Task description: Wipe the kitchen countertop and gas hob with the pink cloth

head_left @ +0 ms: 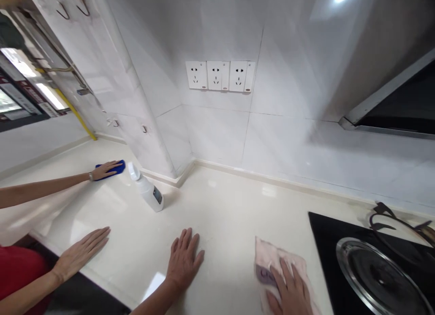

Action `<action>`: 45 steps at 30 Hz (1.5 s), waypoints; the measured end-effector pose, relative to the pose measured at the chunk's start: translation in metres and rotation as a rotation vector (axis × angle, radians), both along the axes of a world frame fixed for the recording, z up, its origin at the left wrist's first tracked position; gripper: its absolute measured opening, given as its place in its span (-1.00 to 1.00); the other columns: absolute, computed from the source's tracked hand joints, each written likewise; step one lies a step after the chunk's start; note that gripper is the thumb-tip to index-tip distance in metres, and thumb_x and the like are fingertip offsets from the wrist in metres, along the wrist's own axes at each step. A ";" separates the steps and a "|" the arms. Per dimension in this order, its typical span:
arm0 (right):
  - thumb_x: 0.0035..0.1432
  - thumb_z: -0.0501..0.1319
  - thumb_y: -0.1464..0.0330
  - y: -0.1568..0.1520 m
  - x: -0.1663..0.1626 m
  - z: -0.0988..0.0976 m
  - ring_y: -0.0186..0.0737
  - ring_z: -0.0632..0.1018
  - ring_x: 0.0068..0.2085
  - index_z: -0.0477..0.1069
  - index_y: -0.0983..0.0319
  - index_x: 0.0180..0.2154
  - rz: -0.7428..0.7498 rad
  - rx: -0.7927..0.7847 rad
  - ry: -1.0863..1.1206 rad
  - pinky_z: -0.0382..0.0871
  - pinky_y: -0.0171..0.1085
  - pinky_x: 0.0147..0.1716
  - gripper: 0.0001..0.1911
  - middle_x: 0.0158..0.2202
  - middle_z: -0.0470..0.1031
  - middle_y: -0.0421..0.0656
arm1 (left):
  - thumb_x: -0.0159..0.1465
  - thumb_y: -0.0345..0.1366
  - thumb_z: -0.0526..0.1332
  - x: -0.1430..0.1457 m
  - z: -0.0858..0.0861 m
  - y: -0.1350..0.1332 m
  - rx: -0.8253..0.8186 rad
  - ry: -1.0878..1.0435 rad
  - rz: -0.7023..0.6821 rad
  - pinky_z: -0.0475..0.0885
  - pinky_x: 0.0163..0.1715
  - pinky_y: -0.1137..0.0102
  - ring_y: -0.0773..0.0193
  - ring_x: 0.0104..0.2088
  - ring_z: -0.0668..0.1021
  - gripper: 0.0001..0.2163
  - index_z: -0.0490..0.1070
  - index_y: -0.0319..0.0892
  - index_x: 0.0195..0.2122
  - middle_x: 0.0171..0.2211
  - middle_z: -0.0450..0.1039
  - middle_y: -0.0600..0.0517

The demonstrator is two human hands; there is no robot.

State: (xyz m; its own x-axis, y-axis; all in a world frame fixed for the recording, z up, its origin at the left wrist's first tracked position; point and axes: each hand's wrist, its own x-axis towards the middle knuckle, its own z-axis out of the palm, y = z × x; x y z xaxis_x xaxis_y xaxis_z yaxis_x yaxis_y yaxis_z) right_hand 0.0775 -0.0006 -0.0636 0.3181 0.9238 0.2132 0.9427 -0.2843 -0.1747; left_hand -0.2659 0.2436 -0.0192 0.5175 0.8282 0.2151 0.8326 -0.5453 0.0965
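Observation:
My left hand (pixel 185 259) lies flat and open on the cream countertop (pixel 224 215), fingers pointing away from me. My right hand (pixel 289 288) presses down on a pink cloth (pixel 268 260) spread on the counter just left of the black hob (pixel 326 233), fingers stretched out on top of it. A white bottle (pixel 148 190) stands tilted near the wall corner, beyond my left hand.
Another person at the left, in red, rests one hand (pixel 83 251) flat at the counter edge and holds a blue cloth (pixel 113 168) against the counter with the other. A steel burner ring (pixel 377 274) and pan support (pixel 394 222) sit on the hob. Three wall sockets (pixel 219 75) are above.

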 end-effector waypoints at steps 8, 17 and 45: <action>0.41 -0.01 0.09 0.209 0.009 0.087 0.42 0.01 0.49 0.22 0.24 0.42 -0.221 -0.268 0.150 -0.07 0.27 0.38 -0.32 0.53 -0.03 0.13 | 0.44 -0.02 0.13 -0.001 -0.006 -0.003 0.060 0.030 -0.004 0.18 0.36 -0.03 -0.08 0.45 0.25 -0.50 0.37 -0.03 0.36 0.45 0.23 -0.15; 0.37 0.12 -0.02 0.294 -0.132 0.102 0.25 -0.09 0.53 0.20 0.04 0.42 0.337 -0.225 0.211 -0.21 0.22 0.43 -0.31 0.56 -0.07 -0.09 | 0.48 -0.09 0.09 0.001 0.003 -0.009 0.065 0.016 -0.021 0.20 0.34 -0.05 -0.09 0.46 0.23 -0.52 0.30 0.03 0.40 0.46 0.21 -0.13; 0.38 0.04 0.10 0.131 -0.063 0.059 0.45 0.03 0.48 0.32 0.28 0.35 -0.183 -0.135 0.111 0.00 0.32 0.36 -0.35 0.49 0.11 0.13 | 0.46 -0.13 0.09 0.007 0.010 -0.005 -0.052 0.016 0.037 0.18 0.36 -0.06 -0.08 0.46 0.24 -0.52 0.34 0.04 0.39 0.47 0.20 -0.13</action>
